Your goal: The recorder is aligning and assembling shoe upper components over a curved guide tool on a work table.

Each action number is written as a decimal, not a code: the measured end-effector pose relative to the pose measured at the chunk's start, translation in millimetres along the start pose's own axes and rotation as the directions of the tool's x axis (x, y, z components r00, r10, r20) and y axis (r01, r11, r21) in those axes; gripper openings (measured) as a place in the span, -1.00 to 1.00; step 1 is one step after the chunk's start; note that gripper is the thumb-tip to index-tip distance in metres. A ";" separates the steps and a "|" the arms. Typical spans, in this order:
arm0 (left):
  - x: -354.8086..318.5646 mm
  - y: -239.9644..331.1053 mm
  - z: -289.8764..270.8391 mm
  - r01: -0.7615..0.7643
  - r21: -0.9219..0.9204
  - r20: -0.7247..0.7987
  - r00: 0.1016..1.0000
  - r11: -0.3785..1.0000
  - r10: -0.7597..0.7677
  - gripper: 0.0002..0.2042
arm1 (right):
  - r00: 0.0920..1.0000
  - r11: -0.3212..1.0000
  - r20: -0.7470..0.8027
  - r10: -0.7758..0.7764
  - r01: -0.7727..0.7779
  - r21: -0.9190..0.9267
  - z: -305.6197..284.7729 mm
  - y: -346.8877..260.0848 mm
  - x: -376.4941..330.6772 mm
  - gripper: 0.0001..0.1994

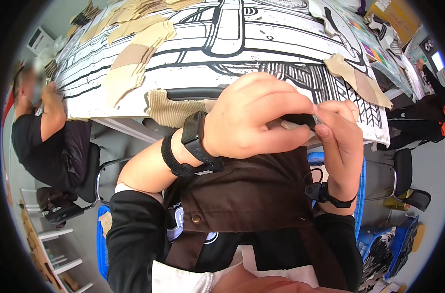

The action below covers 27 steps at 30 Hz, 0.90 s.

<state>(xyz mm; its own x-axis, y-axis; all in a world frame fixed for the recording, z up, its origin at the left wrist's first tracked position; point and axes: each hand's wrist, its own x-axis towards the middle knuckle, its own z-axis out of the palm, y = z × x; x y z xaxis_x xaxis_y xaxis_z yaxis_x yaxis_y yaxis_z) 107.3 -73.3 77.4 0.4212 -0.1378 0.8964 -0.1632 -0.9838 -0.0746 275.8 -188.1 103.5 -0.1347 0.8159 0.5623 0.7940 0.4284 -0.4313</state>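
Observation:
My left hand (256,117) and my right hand (340,134) meet just in front of the table edge. Both are closed, thumbs and forefingers pinched together at one spot. A tiny greyish bit shows between the fingertips, too small to name. Beige edges of material peek out below the left fingers, mostly hidden by them. Beside my left wrist, a beige ribbed fabric piece (159,108) hangs over the table edge, with a smooth black curved bar (195,93) along it. Part of both lies behind my left hand.
The white table (183,71) has bold black line drawings. Layered beige fabric pieces (139,56) lie at left, another beige piece (361,83) at right. A seated person (41,132) works at far left. Blue baskets (102,239) flank me; a black chair (403,171) stands right.

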 end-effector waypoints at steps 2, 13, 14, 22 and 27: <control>0.8 0.4 0.0 0.023 -0.030 0.019 1.000 0.999 -0.022 -0.79 | 0.999 0.995 -0.041 -0.021 0.025 0.101 4.6 4.9 0.7 -0.78; 17.0 9.5 -3.9 0.412 -0.190 0.137 0.910 0.891 -0.391 -0.68 | 0.999 0.983 0.005 0.044 -0.042 -0.180 5.4 -1.5 -4.1 -0.66; 14.7 11.8 -4.9 0.462 -0.180 0.160 0.885 0.868 -0.438 -0.59 | 0.999 0.978 -0.031 0.024 -0.030 -0.205 6.3 -1.4 -4.1 -0.69; 11.4 25.0 -20.0 0.423 0.140 0.143 0.886 0.895 -0.441 -0.71 | 0.996 0.969 -0.075 -0.043 0.024 -0.244 6.5 -1.0 -4.2 -0.73; 6.7 27.3 -11.7 0.248 0.136 0.141 0.953 0.959 -0.266 -0.76 | 0.987 0.968 -0.128 -0.093 0.059 -0.243 11.5 -9.9 -3.3 -0.60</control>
<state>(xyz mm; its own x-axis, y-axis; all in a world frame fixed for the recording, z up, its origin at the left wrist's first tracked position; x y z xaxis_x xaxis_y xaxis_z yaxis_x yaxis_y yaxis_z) 95.2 -99.8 86.5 0.5711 0.1143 0.8129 0.0690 -0.9934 0.0912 261.6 -190.6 97.8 -0.1308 0.7162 0.6855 0.9048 0.3689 -0.2128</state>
